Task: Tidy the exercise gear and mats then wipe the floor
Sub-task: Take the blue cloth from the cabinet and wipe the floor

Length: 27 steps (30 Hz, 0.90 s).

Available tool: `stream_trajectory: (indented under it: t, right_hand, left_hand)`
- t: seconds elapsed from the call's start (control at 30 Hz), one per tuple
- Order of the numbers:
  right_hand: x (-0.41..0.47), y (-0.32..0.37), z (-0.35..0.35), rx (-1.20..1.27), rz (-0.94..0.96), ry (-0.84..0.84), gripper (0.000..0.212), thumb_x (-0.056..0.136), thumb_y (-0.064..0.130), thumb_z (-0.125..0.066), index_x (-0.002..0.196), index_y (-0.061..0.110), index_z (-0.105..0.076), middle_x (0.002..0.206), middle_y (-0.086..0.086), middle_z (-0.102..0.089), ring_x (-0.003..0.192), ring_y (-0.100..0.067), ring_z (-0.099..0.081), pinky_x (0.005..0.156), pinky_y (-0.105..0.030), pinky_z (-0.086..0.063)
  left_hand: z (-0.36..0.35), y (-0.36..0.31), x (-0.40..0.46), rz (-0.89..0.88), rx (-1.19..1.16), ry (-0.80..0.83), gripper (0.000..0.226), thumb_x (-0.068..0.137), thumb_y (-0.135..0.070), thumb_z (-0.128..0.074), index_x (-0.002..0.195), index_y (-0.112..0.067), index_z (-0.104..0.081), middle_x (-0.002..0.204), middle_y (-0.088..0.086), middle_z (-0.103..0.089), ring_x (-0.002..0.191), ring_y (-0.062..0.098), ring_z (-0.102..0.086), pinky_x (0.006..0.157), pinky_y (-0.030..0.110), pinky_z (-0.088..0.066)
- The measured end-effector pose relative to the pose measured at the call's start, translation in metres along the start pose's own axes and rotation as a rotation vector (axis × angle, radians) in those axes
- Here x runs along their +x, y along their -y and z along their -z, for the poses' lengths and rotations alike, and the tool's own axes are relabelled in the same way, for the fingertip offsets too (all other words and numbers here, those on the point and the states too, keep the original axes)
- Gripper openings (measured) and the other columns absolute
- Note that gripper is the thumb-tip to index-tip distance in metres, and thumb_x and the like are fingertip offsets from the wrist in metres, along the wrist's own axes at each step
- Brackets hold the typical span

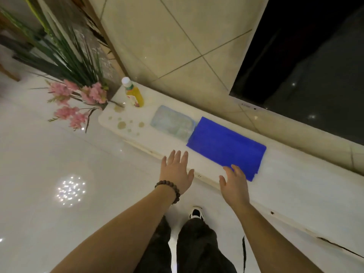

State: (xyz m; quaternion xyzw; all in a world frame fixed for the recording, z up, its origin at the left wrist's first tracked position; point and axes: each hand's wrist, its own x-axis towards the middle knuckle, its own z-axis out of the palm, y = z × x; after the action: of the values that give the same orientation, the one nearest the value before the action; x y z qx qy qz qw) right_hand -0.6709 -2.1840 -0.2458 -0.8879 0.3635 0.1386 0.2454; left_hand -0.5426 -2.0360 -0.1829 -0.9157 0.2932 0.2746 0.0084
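Going by what's in shot, this looks like the wiping end of the job, and it hasn't really started. No mats or exercise gear anywhere in view, so I can't say if that part's done.

Far left there's glossy white floor (59,154) and a bunch of pink flowers (78,103). On the white ledge (295,186), left end, an orange juice bottle (134,93) stands beside brownish spill spots (126,123), still unwiped. Next along lies a pale blue cloth (171,123), then a bright blue cloth (226,146) touching it, folded flat.

The hands: left hand (177,170), beaded bracelet on the wrist, is spread palm-down over the ledge's front edge, holding nothing. Right hand (234,184) is also spread and empty, fingertips at the near corner of the blue cloth; I'd guess that's the pick.
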Motion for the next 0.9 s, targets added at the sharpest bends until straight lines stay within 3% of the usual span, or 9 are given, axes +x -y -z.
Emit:
stream_trajectory:
  t: [0.27, 0.47, 0.57, 0.63, 0.7, 0.8, 0.9]
  right_hand:
    - [0.071, -0.062, -0.05, 0.081, -0.245, -0.063, 0.055, 0.093, 0.035, -0.056, 0.142, 0.018, -0.038, 0.152, -0.01, -0.03, 0.141, -0.027, -0.026, 0.11, -0.041, -0.034]
    - [0.131, -0.121, -0.101, -0.201, -0.153, -0.03, 0.072, 0.089, 0.026, -0.061, 0.149, 0.026, -0.023, 0.158, -0.011, -0.014, 0.144, -0.032, -0.017, 0.114, -0.043, -0.025]
    - [0.147, -0.139, -0.123, -0.235, -0.183, -0.081, 0.057, 0.088, 0.017, -0.06, 0.142, 0.022, -0.041, 0.149, -0.013, -0.034, 0.134, -0.035, -0.033, 0.106, -0.046, -0.035]
    - [0.151, -0.149, -0.132, -0.242, -0.178, -0.199, 0.044, 0.081, 0.008, -0.065, 0.123, 0.015, -0.057, 0.129, -0.013, -0.053, 0.114, -0.036, -0.049, 0.088, -0.046, -0.047]
    - [0.147, -0.159, -0.134, -0.268, -0.16, -0.277, 0.037, 0.073, 0.001, -0.07, 0.107, 0.012, -0.063, 0.112, -0.011, -0.06, 0.097, -0.036, -0.054, 0.076, -0.043, -0.049]
    - [0.127, -0.176, -0.132, -0.283, -0.163, -0.279, 0.034, 0.071, -0.001, -0.071, 0.102, 0.01, -0.064, 0.107, -0.012, -0.061, 0.093, -0.036, -0.055, 0.073, -0.042, -0.049]
    - [0.105, -0.192, -0.129, -0.237, -0.175, -0.221, 0.032, 0.075, 0.007, -0.067, 0.107, 0.01, -0.063, 0.116, -0.011, -0.059, 0.102, -0.036, -0.053, 0.081, -0.045, -0.048]
  left_hand:
    - [-0.046, 0.025, 0.141, -0.194, 0.085, 0.035, 0.071, 0.098, -0.047, -0.039, 0.153, -0.019, -0.005, 0.161, 0.005, -0.009, 0.148, 0.023, -0.005, 0.121, 0.043, -0.011]
    - [-0.12, 0.009, 0.239, -0.488, 0.354, 0.117, 0.082, 0.096, -0.048, -0.045, 0.153, -0.023, 0.008, 0.16, 0.007, 0.017, 0.147, 0.027, 0.014, 0.121, 0.044, -0.002]
    - [-0.152, 0.002, 0.264, -0.544, 0.472, 0.118, 0.073, 0.1, -0.045, -0.036, 0.153, -0.025, 0.01, 0.159, 0.007, 0.022, 0.146, 0.029, 0.018, 0.12, 0.046, 0.001]
    - [-0.169, 0.0, 0.268, -0.535, 0.451, 0.101, 0.067, 0.102, -0.043, -0.03, 0.152, -0.028, 0.011, 0.159, 0.004, 0.021, 0.147, 0.029, 0.017, 0.119, 0.047, 0.002]
    - [-0.184, -0.002, 0.263, -0.541, 0.408, 0.075, 0.065, 0.102, -0.045, -0.026, 0.152, -0.03, 0.012, 0.16, 0.002, 0.019, 0.147, 0.029, 0.016, 0.119, 0.048, 0.002]
    - [-0.203, -0.01, 0.237, -0.575, 0.386, 0.083, 0.065, 0.101, -0.048, -0.023, 0.152, -0.03, 0.013, 0.161, 0.002, 0.017, 0.147, 0.029, 0.015, 0.12, 0.049, 0.001]
    - [-0.21, -0.023, 0.212, -0.59, 0.362, 0.088, 0.065, 0.1, -0.051, -0.023, 0.153, -0.027, 0.006, 0.161, 0.003, 0.01, 0.148, 0.029, 0.009, 0.12, 0.049, -0.004]
